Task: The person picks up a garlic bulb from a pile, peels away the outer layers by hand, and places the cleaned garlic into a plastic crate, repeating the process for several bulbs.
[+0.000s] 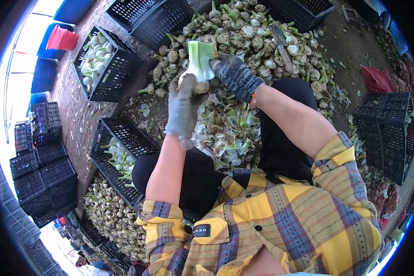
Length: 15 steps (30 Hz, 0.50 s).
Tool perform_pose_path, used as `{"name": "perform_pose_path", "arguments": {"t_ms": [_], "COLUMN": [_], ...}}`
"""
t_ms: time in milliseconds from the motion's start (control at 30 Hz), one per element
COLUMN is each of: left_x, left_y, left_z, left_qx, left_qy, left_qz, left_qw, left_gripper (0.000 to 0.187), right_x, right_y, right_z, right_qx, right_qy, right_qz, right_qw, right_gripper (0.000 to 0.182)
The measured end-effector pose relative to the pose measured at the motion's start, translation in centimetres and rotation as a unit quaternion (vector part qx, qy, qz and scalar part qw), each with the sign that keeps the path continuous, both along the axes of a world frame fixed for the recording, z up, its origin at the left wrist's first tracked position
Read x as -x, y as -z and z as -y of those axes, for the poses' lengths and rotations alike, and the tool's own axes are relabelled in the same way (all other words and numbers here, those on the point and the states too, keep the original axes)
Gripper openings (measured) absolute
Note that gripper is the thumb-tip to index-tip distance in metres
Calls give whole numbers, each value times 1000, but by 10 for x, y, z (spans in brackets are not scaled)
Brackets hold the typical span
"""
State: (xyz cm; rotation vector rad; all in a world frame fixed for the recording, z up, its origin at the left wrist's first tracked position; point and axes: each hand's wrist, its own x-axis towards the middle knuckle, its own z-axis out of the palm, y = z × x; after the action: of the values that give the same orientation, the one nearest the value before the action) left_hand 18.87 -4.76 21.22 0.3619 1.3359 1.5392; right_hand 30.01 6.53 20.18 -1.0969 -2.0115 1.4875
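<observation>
My left hand (185, 103), in a grey work glove, is closed around a garlic bulb (195, 85) with a thick, cut green stem (198, 53) pointing up. My right hand (237, 76), in a dark knitted glove, pinches a green outer leaf (208, 60) on the right side of that stem. The leaf stands partly away from the pale stalk. Below my hands lies a heap of peeled skins and leaves (227, 131) between my knees. Beyond them spreads a pile of unpeeled, soil-marked bulbs (257, 43), with a knife (283, 48) resting on it.
Black crates with peeled white bulbs stand at the upper left (117, 69) and by my left knee (129, 133). Another black crate (384, 133) is on the right, near a red net bag (377, 79). Stacked crates (43, 179) and a red bucket (62, 38) are farther left.
</observation>
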Motion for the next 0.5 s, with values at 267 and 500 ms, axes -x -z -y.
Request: {"name": "perform_pose_path", "arguments": {"t_ms": [267, 500], "left_x": [4, 6], "left_y": [6, -13], "left_z": [2, 2], "left_qx": [6, -83], "left_qy": [34, 12], "left_qz": [16, 229], "left_qw": [999, 970], "left_gripper": [49, 41], "right_x": [-3, -5], "right_y": [-12, 36], "right_z": [3, -8], "right_qx": [-23, -109], "right_qy": [2, -86], "right_qz": [2, -138], "right_qw": [1000, 981], "right_gripper": [16, 17]}}
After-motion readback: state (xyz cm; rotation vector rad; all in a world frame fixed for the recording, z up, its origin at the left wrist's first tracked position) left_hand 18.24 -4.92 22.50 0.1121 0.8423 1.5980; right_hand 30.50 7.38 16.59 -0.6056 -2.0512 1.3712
